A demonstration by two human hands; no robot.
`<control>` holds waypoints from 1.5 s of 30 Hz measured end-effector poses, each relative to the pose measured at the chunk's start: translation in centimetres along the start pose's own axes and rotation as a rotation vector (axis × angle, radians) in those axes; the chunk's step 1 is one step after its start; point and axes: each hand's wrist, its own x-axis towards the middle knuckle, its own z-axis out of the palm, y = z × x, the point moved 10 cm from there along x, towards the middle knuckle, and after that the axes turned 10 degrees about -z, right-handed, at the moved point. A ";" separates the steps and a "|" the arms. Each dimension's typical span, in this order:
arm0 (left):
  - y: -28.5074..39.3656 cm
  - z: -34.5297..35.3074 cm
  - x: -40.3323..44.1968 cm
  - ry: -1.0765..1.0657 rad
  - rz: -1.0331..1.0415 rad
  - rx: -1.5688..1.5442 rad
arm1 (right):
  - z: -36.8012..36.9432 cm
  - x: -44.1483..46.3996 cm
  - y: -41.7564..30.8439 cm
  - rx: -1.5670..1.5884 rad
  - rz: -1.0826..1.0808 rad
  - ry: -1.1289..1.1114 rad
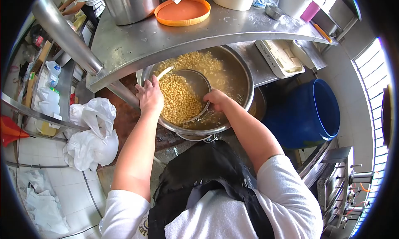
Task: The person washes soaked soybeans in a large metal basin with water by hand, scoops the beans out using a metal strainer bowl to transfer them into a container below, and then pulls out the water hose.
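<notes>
A large metal pot (pixel 250 79) holds cloudy water and pale yellow kernels that look like corn. Inside it sits a round metal-rimmed strainer (pixel 198 74), its left part heaped with kernels (pixel 176 98). My right hand (pixel 216 99) is closed around the strainer's right rim, fingers partly hidden below it. At the pot's left side, my left hand (pixel 150 96) is at the strainer's near-left edge, thumb against a pale curved handle (pixel 165 72). Its grip is partly hidden, though it appears to hold the strainer there.
A steel shelf (pixel 137 45) overhangs the pot's far side, carrying a steel pot (pixel 131 6) and an orange lid (pixel 183 12). On the right stands a blue barrel (pixel 291 114). White sacks (pixel 93 135) lie left. Another person (pixel 89 2) works at the far left.
</notes>
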 end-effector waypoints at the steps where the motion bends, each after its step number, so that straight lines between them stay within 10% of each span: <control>1: 0.0 0.0 0.1 -0.006 -0.001 -0.006 | 0.0 0.4 0.3 0.069 -0.001 -0.017; 20: -0.1 0.2 0.4 0.039 0.018 -0.026 | -5.4 -3.5 -5.8 -0.111 -0.087 0.048; 27: 0.0 -0.1 0.3 0.008 0.002 -0.016 | -1.9 -8.8 -14.7 -1.163 -0.888 0.397; 34: 0.1 -0.5 0.0 0.016 0.020 -0.046 | 4.5 -2.8 -4.6 -1.406 -0.327 -0.374; 45: 0.3 -0.1 0.1 0.005 0.020 -0.002 | 5.0 2.6 -0.8 -1.431 -0.128 -0.415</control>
